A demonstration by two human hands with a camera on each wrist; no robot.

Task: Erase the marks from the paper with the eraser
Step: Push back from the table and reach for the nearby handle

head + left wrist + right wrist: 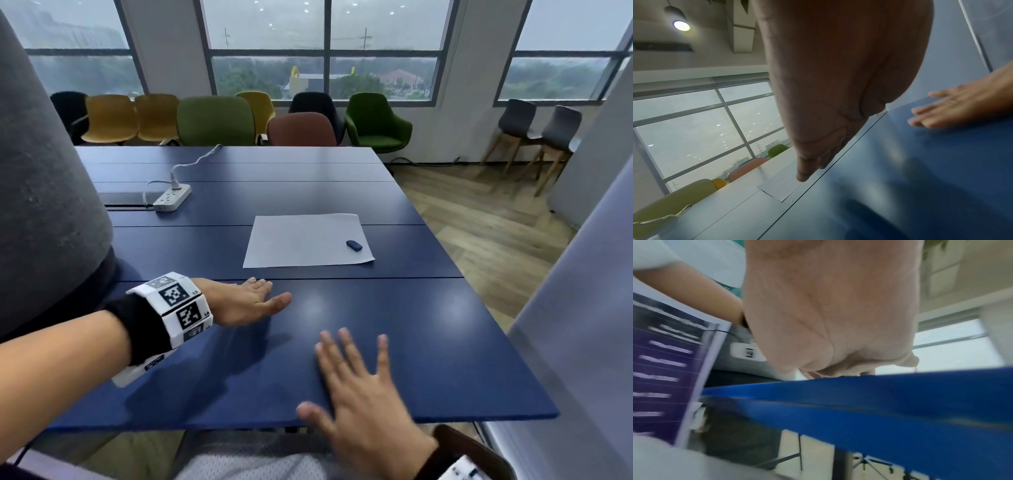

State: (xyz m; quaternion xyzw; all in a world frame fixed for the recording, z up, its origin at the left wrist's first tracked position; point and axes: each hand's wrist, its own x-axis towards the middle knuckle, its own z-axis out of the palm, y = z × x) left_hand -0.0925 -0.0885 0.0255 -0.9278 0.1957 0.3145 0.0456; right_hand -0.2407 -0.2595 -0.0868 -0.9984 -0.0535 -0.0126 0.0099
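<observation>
A white sheet of paper [305, 241] lies flat on the blue table [394, 325]; any marks on it are too faint to make out. A small dark eraser [354, 245] rests on the sheet near its right edge. My left hand [251, 298] lies open on the table, just short of the paper's near edge, fingers straight. My right hand [352, 383] hovers open with spread fingers over the table's front edge, well short of the eraser. The left wrist view shows my left fingertips [803, 177] near the paper's corner [781, 190]. The right wrist view is blurred.
A white power strip [172, 200] with a cable lies at the back left of the table. A grey padded shape [41, 192] rises on the left. Several coloured chairs [215, 120] line the windows behind. A grey panel [582, 308] stands on the right.
</observation>
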